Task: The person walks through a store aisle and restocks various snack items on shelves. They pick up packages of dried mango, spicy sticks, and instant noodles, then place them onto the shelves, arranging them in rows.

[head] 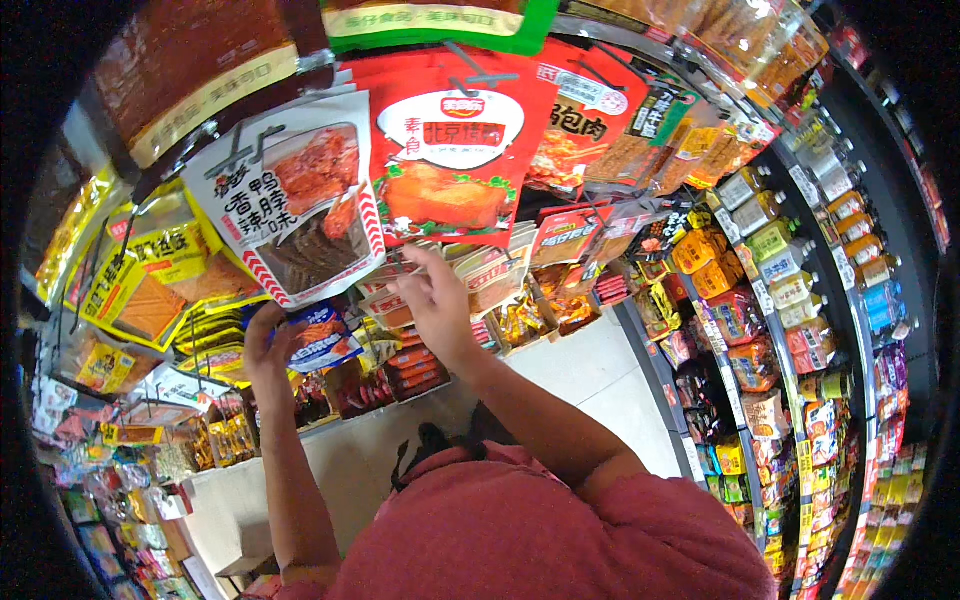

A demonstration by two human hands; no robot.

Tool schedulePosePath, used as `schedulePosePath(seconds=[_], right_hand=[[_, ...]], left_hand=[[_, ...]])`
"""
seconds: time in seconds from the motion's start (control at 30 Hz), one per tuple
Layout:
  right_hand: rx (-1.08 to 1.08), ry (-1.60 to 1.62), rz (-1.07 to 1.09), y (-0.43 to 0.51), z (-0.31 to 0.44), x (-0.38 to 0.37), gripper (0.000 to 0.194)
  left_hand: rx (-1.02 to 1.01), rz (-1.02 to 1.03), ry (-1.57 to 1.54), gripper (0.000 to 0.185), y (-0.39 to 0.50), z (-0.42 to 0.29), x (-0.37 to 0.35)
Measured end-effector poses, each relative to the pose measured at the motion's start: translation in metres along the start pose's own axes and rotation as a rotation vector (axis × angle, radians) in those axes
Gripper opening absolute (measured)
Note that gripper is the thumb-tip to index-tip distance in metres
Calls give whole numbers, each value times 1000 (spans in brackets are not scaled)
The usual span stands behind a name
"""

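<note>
White snack packets [300,202] with pictures of meat hang from a metal display hook in front of me. My left hand [271,337] is raised at the lower edge of the front white packet, its fingertips partly behind it; whether it grips the packet I cannot tell. Beside them hang red packets [457,165] with a picture of roast meat. Just under their lower edge is my right hand [431,292], fingers bent and apart, in front of smaller hanging packets [499,274]. A blue snack packet [324,339] hangs right of my left hand.
Yellow packets [154,281] hang at the left, and more red packets [577,112] to the right. Boxes of small wrapped snacks [416,367] line the low shelf. Curved-looking shelves of packaged goods [750,367] run down the right side, beside a pale tiled floor [592,367].
</note>
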State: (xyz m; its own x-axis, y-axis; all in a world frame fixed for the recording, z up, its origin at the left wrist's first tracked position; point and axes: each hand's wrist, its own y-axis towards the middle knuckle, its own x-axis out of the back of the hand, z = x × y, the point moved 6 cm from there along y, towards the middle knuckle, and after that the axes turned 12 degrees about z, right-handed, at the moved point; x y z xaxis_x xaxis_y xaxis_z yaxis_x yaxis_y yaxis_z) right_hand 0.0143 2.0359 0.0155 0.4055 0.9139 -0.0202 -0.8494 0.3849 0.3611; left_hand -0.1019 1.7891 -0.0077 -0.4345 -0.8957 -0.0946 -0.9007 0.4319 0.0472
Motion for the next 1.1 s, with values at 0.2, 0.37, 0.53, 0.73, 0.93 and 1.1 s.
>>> schedulePosePath(seconds=[0.2,0.37,0.53,0.73,0.93,1.1], right_hand=[[-255,-87,4,-62,-23,68,17],[-423,-95,-229,-84,-75,160,15],[-294,15,-436,-73,-101,266,11],[-61,-466,-211,-31,-65,356,29],[-80,-498,76,7,-64,398,22],[158,-643,224,5,-9,387,20]], left_hand=[[-174,-195,13,20,-50,5,4],[-4,208,100,25,-67,47,-80],[120,450,283,31,-44,91,-177],[-19,394,434,32,1,106,-277],[97,145,435,36,18,136,-304],[-2,206,457,37,-10,141,-337]])
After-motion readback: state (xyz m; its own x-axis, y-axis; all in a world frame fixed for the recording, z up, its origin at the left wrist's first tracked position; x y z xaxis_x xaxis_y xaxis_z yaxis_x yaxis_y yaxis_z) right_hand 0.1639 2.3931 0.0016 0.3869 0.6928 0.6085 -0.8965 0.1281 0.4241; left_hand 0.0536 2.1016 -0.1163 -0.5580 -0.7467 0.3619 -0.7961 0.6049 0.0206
